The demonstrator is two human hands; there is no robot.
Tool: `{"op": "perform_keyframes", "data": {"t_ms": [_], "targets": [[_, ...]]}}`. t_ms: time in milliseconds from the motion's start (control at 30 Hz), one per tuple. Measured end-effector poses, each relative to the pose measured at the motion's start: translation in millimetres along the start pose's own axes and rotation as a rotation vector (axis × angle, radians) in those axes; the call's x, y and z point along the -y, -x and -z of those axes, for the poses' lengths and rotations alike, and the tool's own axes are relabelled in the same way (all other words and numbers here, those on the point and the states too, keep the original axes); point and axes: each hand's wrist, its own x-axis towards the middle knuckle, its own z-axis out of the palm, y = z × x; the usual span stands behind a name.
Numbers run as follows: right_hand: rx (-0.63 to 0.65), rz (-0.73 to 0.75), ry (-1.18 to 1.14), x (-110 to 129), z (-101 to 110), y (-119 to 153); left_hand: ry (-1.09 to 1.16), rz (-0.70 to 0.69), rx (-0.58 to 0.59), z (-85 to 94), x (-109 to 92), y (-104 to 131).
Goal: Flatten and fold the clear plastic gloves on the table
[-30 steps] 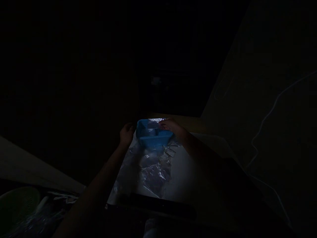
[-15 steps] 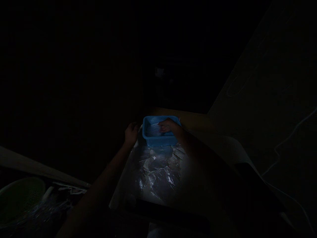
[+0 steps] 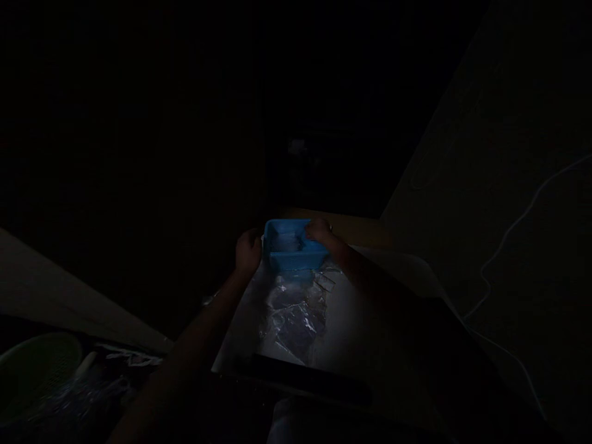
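A blue plastic tub [image 3: 296,261] stands at the far part of a pale tabletop, with something pale and shiny [image 3: 287,242] inside it. My right hand [image 3: 319,230] is over the tub's right side, fingers curled; whether they grip the rim or something in the tub cannot be made out. Just outside the tub's left side is my left hand [image 3: 248,246], its fingers curled in, and what they hold, if anything, is hidden in the dark. Crinkled clear plastic sheets or bags [image 3: 298,327] lie on the table in front of the tub.
The room is very dark. A long dark bar-like object [image 3: 309,379] lies along the table's [image 3: 351,320] near edge. At lower left are a green perforated basket [image 3: 41,364] and a heap of shiny plastic [image 3: 78,394]. A white cord [image 3: 504,240] runs down the right.
My right hand has moved from inside the tub to its right side. The left hand has come slightly nearer the tub. The view has shifted a little.
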Motion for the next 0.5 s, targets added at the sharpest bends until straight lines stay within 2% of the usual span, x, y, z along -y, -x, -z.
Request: {"op": "perform_keyframes", "data": {"t_ms": [67, 133, 200, 233, 333, 433, 500], "targets": [[-0.130, 0.130, 0.133, 3, 7, 15, -0.070, -0.114, -0.010, 0.0, -8, 7], [-0.313, 0.371, 0.393, 0, 18, 33, -0.157, -0.218, -0.032, -1.0, -18, 17], [-0.422, 0.555, 0.559, -13, 33, 54, -0.237, -0.307, -0.036, -4.3, -28, 32], [-0.462, 0.600, 0.614, -22, 41, 64, -0.265, -0.355, -0.016, -7.4, -31, 40], [-0.543, 0.586, 0.746, -58, 62, 90, -0.284, -0.516, 0.150, -25.2, -38, 68], [-0.464, 0.491, 0.877, -96, 74, 111, -0.283, -0.609, 0.373, -54.9, -43, 94], [-0.393, 0.457, 0.937, -118, 77, 120, -0.299, -0.620, 0.492, -77.0, -48, 108]]}}
